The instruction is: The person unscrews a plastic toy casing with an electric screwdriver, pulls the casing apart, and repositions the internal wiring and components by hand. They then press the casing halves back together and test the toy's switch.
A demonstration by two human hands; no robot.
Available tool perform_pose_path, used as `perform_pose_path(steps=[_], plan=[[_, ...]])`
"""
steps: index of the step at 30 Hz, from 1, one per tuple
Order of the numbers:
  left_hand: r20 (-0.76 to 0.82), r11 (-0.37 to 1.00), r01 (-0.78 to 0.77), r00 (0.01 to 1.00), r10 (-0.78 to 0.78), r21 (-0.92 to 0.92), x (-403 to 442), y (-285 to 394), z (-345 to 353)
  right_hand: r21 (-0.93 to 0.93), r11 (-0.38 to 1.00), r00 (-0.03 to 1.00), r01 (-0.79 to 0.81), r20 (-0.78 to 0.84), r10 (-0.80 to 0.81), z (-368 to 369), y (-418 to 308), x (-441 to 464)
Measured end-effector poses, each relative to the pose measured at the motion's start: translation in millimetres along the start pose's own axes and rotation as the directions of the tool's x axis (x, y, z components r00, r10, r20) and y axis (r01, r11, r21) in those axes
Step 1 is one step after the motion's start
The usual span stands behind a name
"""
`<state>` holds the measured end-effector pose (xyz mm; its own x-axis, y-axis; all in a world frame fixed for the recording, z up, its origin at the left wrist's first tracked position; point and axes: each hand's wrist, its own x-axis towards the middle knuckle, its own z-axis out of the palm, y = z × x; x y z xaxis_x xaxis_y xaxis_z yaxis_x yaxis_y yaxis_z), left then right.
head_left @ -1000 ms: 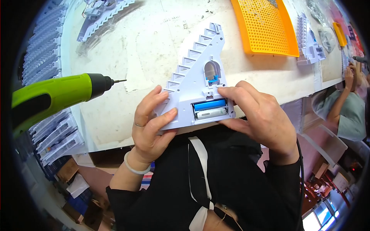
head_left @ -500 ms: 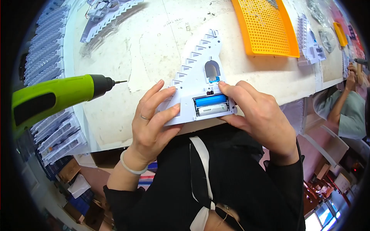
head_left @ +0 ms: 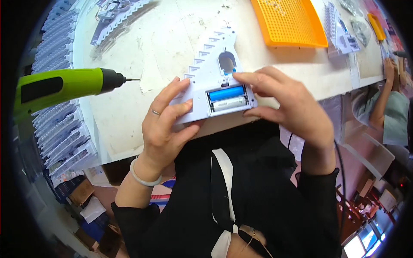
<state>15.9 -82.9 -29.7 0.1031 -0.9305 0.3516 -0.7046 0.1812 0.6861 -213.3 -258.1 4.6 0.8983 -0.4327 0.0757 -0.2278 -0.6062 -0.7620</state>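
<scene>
A white stepped plastic housing [head_left: 202,94] is held tilted over the table's near edge. My left hand [head_left: 165,116] grips its left side, fingers on top and thumb low. My right hand [head_left: 286,99] is at its right end, with the index fingertip on the surface beside the arched opening and the thumb near the lower right corner. In the housing's open compartment lie a blue battery [head_left: 226,93] and, below it, a white battery [head_left: 229,103]. Part of a blue piece shows at the arched opening.
A green electric screwdriver [head_left: 64,86] points right from the left edge. Stacked white housings [head_left: 64,137] line the left. An orange perforated tray [head_left: 292,26] and another housing [head_left: 342,36] are at the upper right. A co-worker's arm [head_left: 380,101] shows far right.
The housing has shifted slightly up and left in view, with both hands still at it. The tray and screwdriver also appear higher, as the view has moved.
</scene>
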Motion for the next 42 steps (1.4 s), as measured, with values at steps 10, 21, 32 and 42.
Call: perform_pose_path(steps=[10, 21, 32, 42], plan=[[-0.01, 0.998, -0.005, 1.0, 0.006, 0.069, 0, 5, 3, -0.05, 0.997, 0.998, 0.06, -0.019, -0.061, 7, 15, -4], [-0.039, 0.914, -0.17, 0.979, 0.199, 0.368, -8, 11, 14, 0.128, 0.99, 0.996, 0.052, -0.079, -0.042, 15, 23, -14], [0.077, 0.968, 0.251, 0.965, -0.251, 0.01, 7, 25, -14, 0.101, 0.995, 0.987, -0.001, -0.162, 0.018, 25, 13, -22], [0.552, 0.632, 0.755, 0.606, -0.572, -0.175, 64, 11, -29, 0.417, 0.905, 0.938, -0.084, -0.273, 0.213, 48, 12, -31]])
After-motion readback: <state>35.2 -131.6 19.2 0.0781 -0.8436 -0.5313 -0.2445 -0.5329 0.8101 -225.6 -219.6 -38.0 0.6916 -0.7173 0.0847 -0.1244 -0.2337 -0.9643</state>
